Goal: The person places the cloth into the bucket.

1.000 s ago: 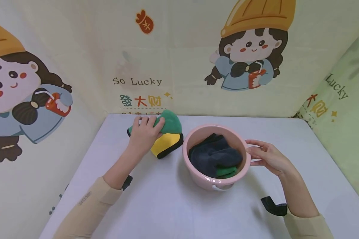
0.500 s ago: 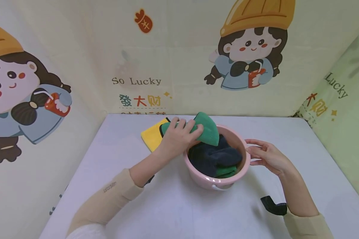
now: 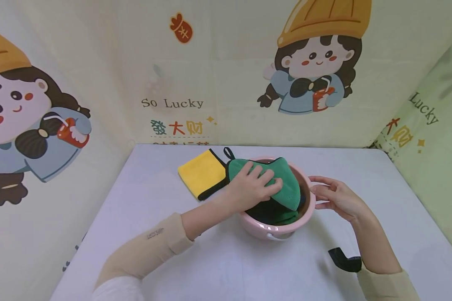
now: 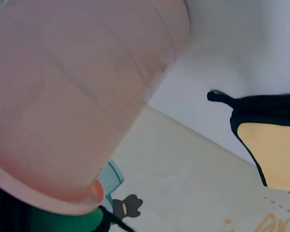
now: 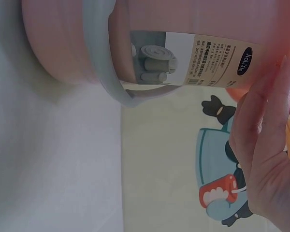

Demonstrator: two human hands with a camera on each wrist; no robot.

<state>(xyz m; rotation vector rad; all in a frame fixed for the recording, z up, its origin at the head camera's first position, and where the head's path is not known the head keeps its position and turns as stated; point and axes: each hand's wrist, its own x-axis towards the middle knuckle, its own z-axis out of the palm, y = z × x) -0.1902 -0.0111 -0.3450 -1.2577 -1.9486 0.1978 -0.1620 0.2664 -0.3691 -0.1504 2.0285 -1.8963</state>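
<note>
In the head view, my left hand (image 3: 254, 188) grips a green cloth (image 3: 286, 179) with black edging and a hanging loop, its fingers curled into the fabric over the bucket's mouth. The pink bucket (image 3: 254, 230) stands upright, with dark cloth (image 3: 261, 213) and a green fold (image 3: 287, 217) inside. My right hand (image 3: 342, 198) holds the bucket's right rim. The right wrist view shows its fingers (image 5: 275, 106) against the outer wall, near a paper label (image 5: 203, 58). A folded yellow cloth (image 3: 203, 173) with black edging lies left of the bucket. My left hand is out of sight in the left wrist view.
The bucket's pale handle (image 3: 280, 238) hangs down at the front. A white table (image 3: 196, 263) lies underneath, with printed cartoon cloth (image 3: 233, 75) along its back and sides. A black strap piece (image 3: 344, 261) sits at my right wrist.
My left hand has carried the green cloth rightward from above the yellow cloth to over the bucket's mouth, uncovering the yellow cloth. My right hand stays at the rim.
</note>
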